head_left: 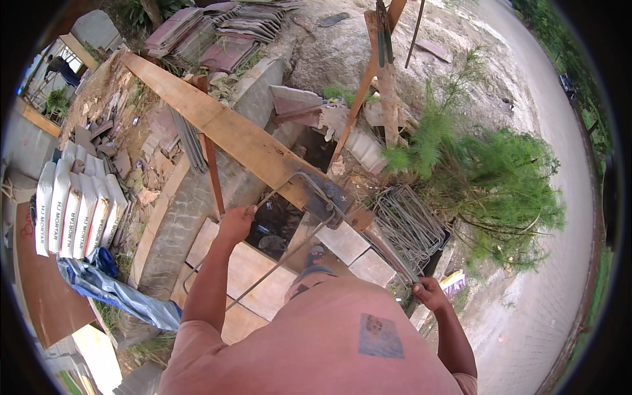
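A long wooden plank [224, 125] slopes down toward me, with a dark metal plate [338, 195] on its near end. Bent around that end is a thin steel rod [271, 268], one leg of which runs back toward my body. My left hand [237, 224] is closed around another part of this rod, left of the plate. My right hand [429, 293] grips the lower end of a grey metal bar [392, 251], whose far end meets the plank's tip. Whether the bar touches the rod there, I cannot tell.
Several bent steel stirrups [409, 220] are piled right of the plank, beside a feathery green bush [487, 178]. White bags [79, 204] stand at left above a blue tarp [118, 289]. Stacked roof tiles [217, 39] lie far off. Wooden posts [388, 99] rise ahead, near a dark pit [276, 220].
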Demonstrator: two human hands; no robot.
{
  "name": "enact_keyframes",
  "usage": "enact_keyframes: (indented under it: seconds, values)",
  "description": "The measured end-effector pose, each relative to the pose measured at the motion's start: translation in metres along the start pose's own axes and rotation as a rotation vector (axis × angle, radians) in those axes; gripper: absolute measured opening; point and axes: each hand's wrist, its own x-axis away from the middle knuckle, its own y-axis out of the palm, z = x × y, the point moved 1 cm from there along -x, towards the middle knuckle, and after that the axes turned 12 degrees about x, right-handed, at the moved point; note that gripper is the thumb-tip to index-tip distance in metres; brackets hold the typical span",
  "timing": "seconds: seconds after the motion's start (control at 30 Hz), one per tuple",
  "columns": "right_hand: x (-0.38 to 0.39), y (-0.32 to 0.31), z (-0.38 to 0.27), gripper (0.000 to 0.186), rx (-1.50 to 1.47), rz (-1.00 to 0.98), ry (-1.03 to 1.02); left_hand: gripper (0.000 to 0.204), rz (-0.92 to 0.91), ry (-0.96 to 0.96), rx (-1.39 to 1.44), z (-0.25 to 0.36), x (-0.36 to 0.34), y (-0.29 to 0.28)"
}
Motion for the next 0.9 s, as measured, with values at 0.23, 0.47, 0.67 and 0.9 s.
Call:
enact_keyframes:
  seconds: [0.23,0.47,0.67,0.9]
  values:
    - [-0.002,-0.013,0.003,0.054,0.394,0.145,0.248,0.043,-0.016,0.024,-0.013,0.001,-0.003,-0.003]
    - [-0.012,-0.029,-0.046,0.045,0.824,0.284,0.073,0.042,-0.011,0.027,-0.012,0.000,-0.003,-0.002]
    - [-0.012,-0.112,-0.158,0.047,1.401,0.327,-0.115,0.041,-0.031,0.038,0.034,0.004,-0.004,-0.004]
    - [-0.066,-0.104,-0.299,0.049,1.984,-0.248,-0.255,0.039,-0.015,0.053,0.089,0.009,-0.001,-0.005]
